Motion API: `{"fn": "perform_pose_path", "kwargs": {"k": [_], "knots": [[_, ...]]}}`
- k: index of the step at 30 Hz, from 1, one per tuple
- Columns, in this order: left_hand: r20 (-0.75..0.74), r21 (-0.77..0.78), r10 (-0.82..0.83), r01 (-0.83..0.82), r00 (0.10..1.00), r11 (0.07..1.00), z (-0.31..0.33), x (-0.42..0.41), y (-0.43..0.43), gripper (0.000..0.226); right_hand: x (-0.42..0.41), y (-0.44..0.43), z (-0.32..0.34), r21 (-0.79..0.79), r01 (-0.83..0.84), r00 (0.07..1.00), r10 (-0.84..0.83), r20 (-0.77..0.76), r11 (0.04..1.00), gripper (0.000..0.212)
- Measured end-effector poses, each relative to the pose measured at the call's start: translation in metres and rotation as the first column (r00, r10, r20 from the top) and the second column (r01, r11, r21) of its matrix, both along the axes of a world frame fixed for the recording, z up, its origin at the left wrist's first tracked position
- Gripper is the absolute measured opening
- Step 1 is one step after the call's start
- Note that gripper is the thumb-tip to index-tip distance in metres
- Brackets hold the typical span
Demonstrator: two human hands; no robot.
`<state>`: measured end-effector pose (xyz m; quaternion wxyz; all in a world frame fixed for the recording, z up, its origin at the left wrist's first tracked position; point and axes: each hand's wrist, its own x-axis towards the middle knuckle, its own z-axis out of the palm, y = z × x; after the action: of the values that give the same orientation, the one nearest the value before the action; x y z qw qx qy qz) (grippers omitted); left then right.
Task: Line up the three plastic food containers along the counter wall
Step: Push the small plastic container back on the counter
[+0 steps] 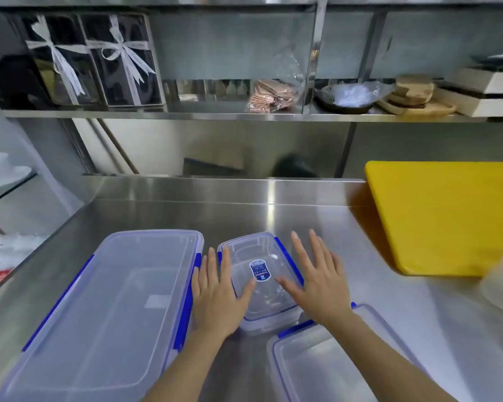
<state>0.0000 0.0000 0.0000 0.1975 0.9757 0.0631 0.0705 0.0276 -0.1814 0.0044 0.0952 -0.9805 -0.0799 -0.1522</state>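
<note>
Three clear plastic food containers with blue clip latches sit on the stainless steel table (346, 242), none of them yet against the back wall (215, 146): a large container (114, 309) at the left, a small container (259, 274) with a blue label on its lid in the middle, and a third container (331, 367) at the lower right, partly cut off by the frame edge. All three look empty and lidded, so they should be light and stiff, though the smooth plastic on polished steel will likely slide at a slight push and could skid or twist if shoved from one corner. The left hand (218, 297) and the right hand (320, 282) are both spread flat with fingers wide, one on each long side of the small container, thumbs over its lid; neither holds anything, and I cannot tell whether the palms touch its sides. Pressing in on the two long walls just below the rim, clear of the latches, seems the surest hold, since the lid alone may flex. The strip of table between the containers and the wall is bare in the middle, while a yellow cutting board (447, 219) takes up the right part, so the row probably has to fit to the left of it. On count: three containers, two hands, one cutting board.
</note>
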Motion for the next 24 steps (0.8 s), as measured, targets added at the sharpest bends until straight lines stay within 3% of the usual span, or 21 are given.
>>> {"fn": "perform_pose_path", "kwargs": {"k": [3, 5, 7, 9, 12, 15, 19, 21, 24], "knots": [[-0.103, -0.093, 0.012, -0.022, 0.995, 0.995, -0.001, 0.004, -0.001, 0.100, 0.001, 0.000, -0.008, 0.039, 0.022, 0.998, -0.019, -0.061, 0.999, 0.086], [-0.212, -0.331, 0.008, -0.079, 0.977, 0.940, 0.002, 0.007, -0.004, 0.106, 0.001, 0.000, -0.015, 0.092, 0.014, 0.990, 0.000, -0.143, 0.996, 0.095], [-0.375, -0.530, -0.020, -0.197, 0.927, 0.825, 0.006, 0.008, -0.008, 0.111, 0.004, -0.001, -0.017, 0.144, 0.038, 0.960, 0.004, -0.279, 0.989, 0.099], [-0.492, -0.628, -0.060, -0.307, 0.868, 0.715, 0.009, 0.011, -0.010, 0.099, 0.008, -0.002, -0.018, 0.203, 0.067, 0.920, 0.018, -0.391, 0.977, 0.094], [-0.491, -0.706, -0.068, -0.351, 0.868, 0.615, 0.006, 0.016, -0.009, 0.074, 0.014, -0.003, -0.022, 0.314, 0.128, 0.879, 0.040, -0.476, 0.941, 0.087], [-0.414, -0.718, -0.028, -0.307, 0.910, 0.625, 0.006, 0.027, -0.008, 0.049, 0.021, -0.004, -0.026, 0.423, 0.144, 0.878, 0.081, -0.471, 0.895, 0.078], [-0.285, -0.691, 0.115, -0.287, 0.952, 0.663, 0.002, 0.050, -0.003, 0.032, 0.029, -0.005, -0.025, 0.689, 0.148, 0.844, 0.273, -0.462, 0.710, 0.077], [-0.272, -0.622, 0.158, -0.299, 0.949, 0.724, -0.002, 0.058, -0.002, 0.041, 0.030, -0.005, -0.025, 0.695, 0.087, 0.809, 0.356, -0.467, 0.714, 0.088], [-0.318, -0.589, 0.052, -0.240, 0.947, 0.771, -0.008, 0.060, -0.004, 0.081, 0.034, -0.003, -0.030, 0.636, -0.010, 0.799, 0.389, -0.459, 0.771, 0.099]]}}
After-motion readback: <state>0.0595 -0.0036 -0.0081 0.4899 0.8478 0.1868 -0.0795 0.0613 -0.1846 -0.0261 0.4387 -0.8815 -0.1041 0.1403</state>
